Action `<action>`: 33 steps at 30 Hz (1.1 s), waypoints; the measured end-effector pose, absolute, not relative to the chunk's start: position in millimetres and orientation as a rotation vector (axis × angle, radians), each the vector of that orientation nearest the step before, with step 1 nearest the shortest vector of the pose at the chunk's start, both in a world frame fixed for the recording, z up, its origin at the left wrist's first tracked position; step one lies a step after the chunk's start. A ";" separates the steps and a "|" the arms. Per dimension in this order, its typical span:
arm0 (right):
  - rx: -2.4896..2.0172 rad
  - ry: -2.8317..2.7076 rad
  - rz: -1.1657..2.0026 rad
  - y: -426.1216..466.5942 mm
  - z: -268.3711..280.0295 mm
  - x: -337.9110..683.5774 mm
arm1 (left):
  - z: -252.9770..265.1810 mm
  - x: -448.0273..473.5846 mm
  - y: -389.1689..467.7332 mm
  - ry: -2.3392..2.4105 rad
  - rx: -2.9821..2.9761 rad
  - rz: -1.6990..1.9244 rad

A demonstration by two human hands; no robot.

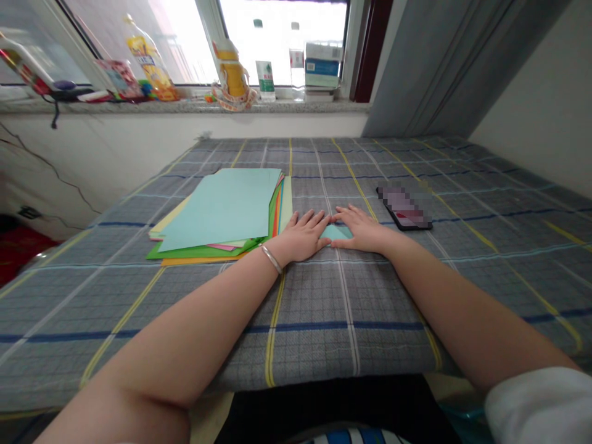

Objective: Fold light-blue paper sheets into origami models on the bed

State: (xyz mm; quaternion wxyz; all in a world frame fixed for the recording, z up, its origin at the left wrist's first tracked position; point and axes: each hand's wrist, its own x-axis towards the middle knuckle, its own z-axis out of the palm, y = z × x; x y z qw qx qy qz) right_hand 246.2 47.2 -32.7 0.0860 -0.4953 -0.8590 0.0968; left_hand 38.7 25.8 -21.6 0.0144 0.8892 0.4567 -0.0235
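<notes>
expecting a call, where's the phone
In the head view, the phone lies on the plaid cloth, right of and slightly beyond the right hand.

A grey plaid cloth [309,302] with yellow, blue and white stripes covers the surface [314,354]. Left of centre lies a stack of coloured paper [217,216], a light-blue sheet [231,200] uppermost, with green, orange and yellow edges showing beneath. Just right of the stack, a small light-blue paper piece [336,232] lies partly hidden; farther right rests a dark-edged phone [405,211].
</notes>
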 end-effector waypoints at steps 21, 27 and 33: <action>-1.267 -2.301 0.410 43.7 -12.0 259.8 | -6.8 38.2 8.3 1.443 2.839 0.604; -1.381 -1.875 0.701 35.1 1.6 268.1 | 8.9 31.0 9.5 1.177 3.046 0.797; -1.341 -1.863 0.910 34.8 4.5 268.0 | 11.4 24.1 14.9 1.048 3.193 0.598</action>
